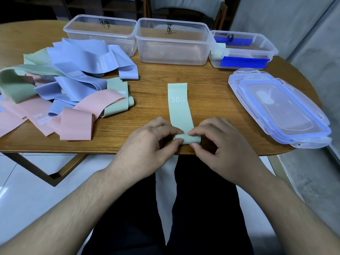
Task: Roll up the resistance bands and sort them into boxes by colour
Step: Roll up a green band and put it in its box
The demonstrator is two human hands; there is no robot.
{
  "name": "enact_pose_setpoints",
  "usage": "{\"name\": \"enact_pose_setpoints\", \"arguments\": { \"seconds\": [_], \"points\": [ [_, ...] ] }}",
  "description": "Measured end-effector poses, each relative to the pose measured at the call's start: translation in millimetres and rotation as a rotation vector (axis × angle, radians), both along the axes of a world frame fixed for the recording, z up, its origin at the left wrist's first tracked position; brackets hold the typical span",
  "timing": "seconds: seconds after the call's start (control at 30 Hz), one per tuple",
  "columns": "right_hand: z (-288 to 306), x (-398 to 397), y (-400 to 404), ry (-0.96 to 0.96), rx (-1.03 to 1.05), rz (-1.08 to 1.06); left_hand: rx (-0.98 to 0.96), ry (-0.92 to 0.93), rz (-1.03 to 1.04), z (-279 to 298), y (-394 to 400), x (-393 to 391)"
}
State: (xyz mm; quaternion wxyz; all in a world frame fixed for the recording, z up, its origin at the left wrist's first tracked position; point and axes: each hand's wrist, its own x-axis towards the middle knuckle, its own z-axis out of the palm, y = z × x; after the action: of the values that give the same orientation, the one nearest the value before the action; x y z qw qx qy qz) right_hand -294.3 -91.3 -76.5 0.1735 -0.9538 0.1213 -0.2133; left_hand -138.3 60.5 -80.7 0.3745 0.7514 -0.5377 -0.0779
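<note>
A pale green resistance band (pixel 179 105) marked "30 LB" lies flat on the wooden table (pixel 150 74), running away from me. Its near end is curled into a small roll at the table's front edge. My left hand (pixel 147 144) pinches that roll from the left and my right hand (pixel 222 144) pinches it from the right, thumbs and forefingers on it. A loose heap of blue, pink and green bands (pixel 64 85) lies at the left. Three clear boxes stand at the back: left box (pixel 100 33), middle box (pixel 173 40), right box (pixel 242 49).
A rolled green band (pixel 219 51) shows in the right box beside blue clip strips. A stack of clear lids with blue seals (pixel 279 109) lies at the right. A chair stands behind the table. A grey wall runs along the right side.
</note>
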Motion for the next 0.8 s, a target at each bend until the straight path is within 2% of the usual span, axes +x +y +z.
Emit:
{"name": "enact_pose_setpoints", "arguments": {
  "seconds": [0.37,0.8],
  "points": [
    [0.6,8.1,-5.4,0.042,0.132,-0.036,0.011,-0.199,-0.006,0.1,0.3,-0.8],
    [-0.2,9.1,-9.0,0.022,0.049,-0.022,0.045,-0.168,0.030,2.0,-6.7,1.7]
  ]
}}
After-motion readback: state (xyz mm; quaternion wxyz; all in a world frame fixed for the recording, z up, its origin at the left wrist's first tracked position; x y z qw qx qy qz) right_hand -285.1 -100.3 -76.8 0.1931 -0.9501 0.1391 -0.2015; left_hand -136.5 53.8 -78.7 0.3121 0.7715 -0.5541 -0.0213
